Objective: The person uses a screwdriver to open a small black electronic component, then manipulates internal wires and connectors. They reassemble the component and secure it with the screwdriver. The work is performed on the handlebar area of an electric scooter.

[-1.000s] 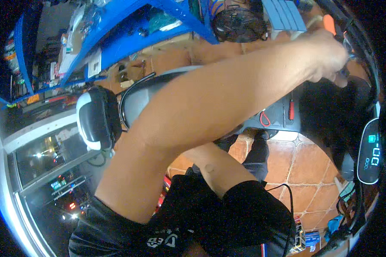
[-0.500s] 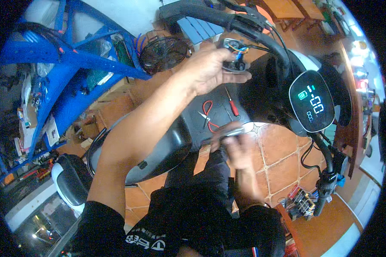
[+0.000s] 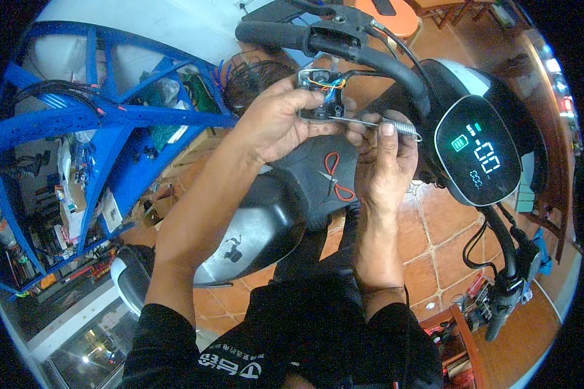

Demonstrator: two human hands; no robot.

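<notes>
Left hand [image 3: 279,123]: partly curled, gripping the edge of an open housing [image 3: 328,97], coloured wires exposed. Right hand [image 3: 383,152], just beside: fingers pinched on a spring-coiled rod [image 3: 402,128], its thin end at the housing; contact unclear. Close beyond the left hand: a handlebar grip [image 3: 272,35], and a fan [image 3: 250,81] it partly blocks. Nearer the wearer, between both hands: red-handled scissors [image 3: 333,176]. Right of right hand: lit display [image 3: 477,152]. Count: 1 housing, 1 rod, 1 scissors, 1 fan, 1 display.

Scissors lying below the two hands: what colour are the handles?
The scissors have red handles, best seen in the head view.
</notes>
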